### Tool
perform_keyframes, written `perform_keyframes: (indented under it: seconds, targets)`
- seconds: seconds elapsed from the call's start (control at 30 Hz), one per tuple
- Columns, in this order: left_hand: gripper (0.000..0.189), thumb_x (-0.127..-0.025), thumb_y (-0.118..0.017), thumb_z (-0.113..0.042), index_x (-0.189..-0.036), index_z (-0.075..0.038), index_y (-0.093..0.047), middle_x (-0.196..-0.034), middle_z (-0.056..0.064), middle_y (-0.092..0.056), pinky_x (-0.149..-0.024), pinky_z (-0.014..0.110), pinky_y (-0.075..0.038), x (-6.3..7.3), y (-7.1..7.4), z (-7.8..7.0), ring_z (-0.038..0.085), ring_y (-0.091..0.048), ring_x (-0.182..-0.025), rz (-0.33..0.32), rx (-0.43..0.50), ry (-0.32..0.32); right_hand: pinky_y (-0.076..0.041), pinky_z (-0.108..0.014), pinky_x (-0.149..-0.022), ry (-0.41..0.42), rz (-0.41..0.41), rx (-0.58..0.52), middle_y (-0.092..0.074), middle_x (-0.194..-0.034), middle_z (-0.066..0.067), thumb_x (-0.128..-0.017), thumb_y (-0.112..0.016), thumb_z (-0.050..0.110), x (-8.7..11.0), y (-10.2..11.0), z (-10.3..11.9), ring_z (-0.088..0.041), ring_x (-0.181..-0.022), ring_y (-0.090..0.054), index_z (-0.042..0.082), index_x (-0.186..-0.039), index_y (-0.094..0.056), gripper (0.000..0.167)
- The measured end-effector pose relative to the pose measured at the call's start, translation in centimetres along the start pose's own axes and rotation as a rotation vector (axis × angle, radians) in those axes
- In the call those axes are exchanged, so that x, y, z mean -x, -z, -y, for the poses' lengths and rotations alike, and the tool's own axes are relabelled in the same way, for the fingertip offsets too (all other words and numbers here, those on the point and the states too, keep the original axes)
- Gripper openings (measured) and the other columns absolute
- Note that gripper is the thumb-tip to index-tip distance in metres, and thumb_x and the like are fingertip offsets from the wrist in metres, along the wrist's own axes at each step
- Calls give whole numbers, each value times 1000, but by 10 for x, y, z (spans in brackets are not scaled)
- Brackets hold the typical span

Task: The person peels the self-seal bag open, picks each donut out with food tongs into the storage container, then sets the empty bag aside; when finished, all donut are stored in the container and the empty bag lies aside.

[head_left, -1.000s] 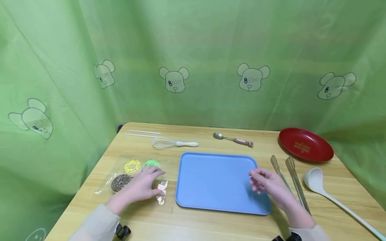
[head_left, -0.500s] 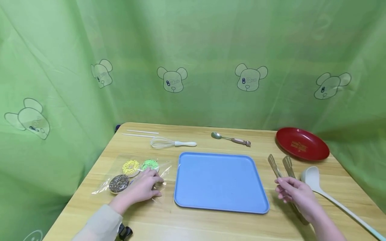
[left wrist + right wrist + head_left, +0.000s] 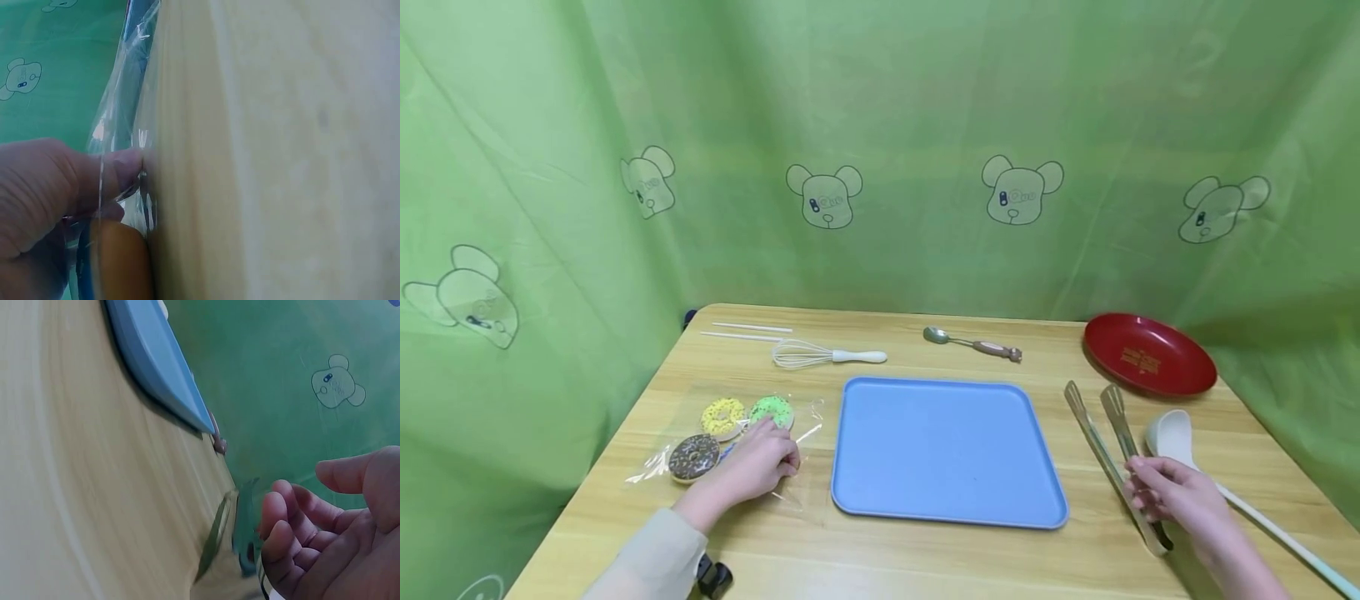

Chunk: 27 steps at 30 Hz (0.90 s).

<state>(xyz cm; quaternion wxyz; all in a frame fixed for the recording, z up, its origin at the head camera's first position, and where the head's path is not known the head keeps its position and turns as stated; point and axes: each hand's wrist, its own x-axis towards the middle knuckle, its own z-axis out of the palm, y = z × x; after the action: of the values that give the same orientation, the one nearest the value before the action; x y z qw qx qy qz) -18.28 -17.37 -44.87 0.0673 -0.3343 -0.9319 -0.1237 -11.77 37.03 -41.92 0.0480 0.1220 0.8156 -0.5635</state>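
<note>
My left hand point(image 3: 754, 463) pinches the edge of a clear plastic bag point(image 3: 119, 119) between thumb and fingers. The bag lies at the table's left with doughnuts in it: one yellow point(image 3: 723, 417), one green point(image 3: 771, 408) and one dark brown with sprinkles point(image 3: 695, 457). A blue bit point(image 3: 727, 448) shows beside the left hand, mostly hidden by it. My right hand point(image 3: 1183, 500) is over the handle end of metal tongs point(image 3: 1102, 454), whose slotted ends point away. In the right wrist view its fingers point(image 3: 281, 540) are loosely bent, the thumb apart, with nothing between them.
Between the hands lies a blue tray point(image 3: 947, 454). Behind it are a whisk point(image 3: 831, 356), two white sticks point(image 3: 748, 332) and a spoon point(image 3: 973, 343). At the right are a red plate point(image 3: 1150, 354) and a white ladle point(image 3: 1172, 437). A green curtain point(image 3: 917, 267) hangs behind the table point(image 3: 895, 567).
My right hand has moved right, from over the tray's edge to the tongs' handle end. The left hand's thumb and fingers have closed together on the bag.
</note>
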Motion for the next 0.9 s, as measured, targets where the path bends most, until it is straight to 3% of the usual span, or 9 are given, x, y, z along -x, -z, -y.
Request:
perform_keyframes:
  seconds: [0.17,0.3,0.4,0.53,0.7,0.9]
  targets:
    - [20,-73,-74,-13,-67,-21,-57,-71,-13,-48,-106,51,-28,2,0,0,12,-48,-77,-21,-26,-18,-50,-26,-61,13,-42,148,-61,-80,4,-94,-53,37,2,5,-2,-9,-70,-57,1,-101,-58,37]
    - [20,-73,-74,-12,-67,-21,-58,-71,-13,-48,-94,42,-39,1,4,3,12,-45,-76,-69,-14,-27,-51,-26,-64,35,-95,279,-58,-86,8,-91,-57,39,3,10,-3,-7,-73,-54,-6,-112,-52,50]
    - [17,-73,-74,-12,-69,-20,-60,-72,-12,-50,-87,37,-42,0,9,3,12,-46,-78,-102,5,-12,-51,-27,-63,32,-116,312,-56,-90,8,-89,-59,40,-1,12,-3,-6,-73,-53,-10,-119,-47,59]
    - [12,-75,-73,-12,-74,-18,-63,-77,-11,-54,-86,37,-45,-1,17,2,12,-50,-83,-113,52,17,-51,-27,-63,14,-103,312,-57,-100,-8,-88,-62,38,-7,12,-4,-3,-73,-52,-13,-127,-37,69]
    - [12,-78,-72,-13,-77,-19,-62,-84,-10,-55,-83,33,-49,0,24,0,10,-51,-88,-124,98,32,-51,-27,-65,-12,-23,308,-48,-114,-34,-86,-65,33,-12,11,-10,-6,-77,-54,-16,-132,-23,79]
    - [11,-81,-68,-12,-80,-19,-60,-89,-9,-55,-84,33,-49,3,34,-3,10,-51,-91,-124,166,46,-50,-28,-69,-3,12,354,-42,-118,-42,-83,-69,33,-16,8,-14,-27,-89,-58,-18,-133,-17,89]
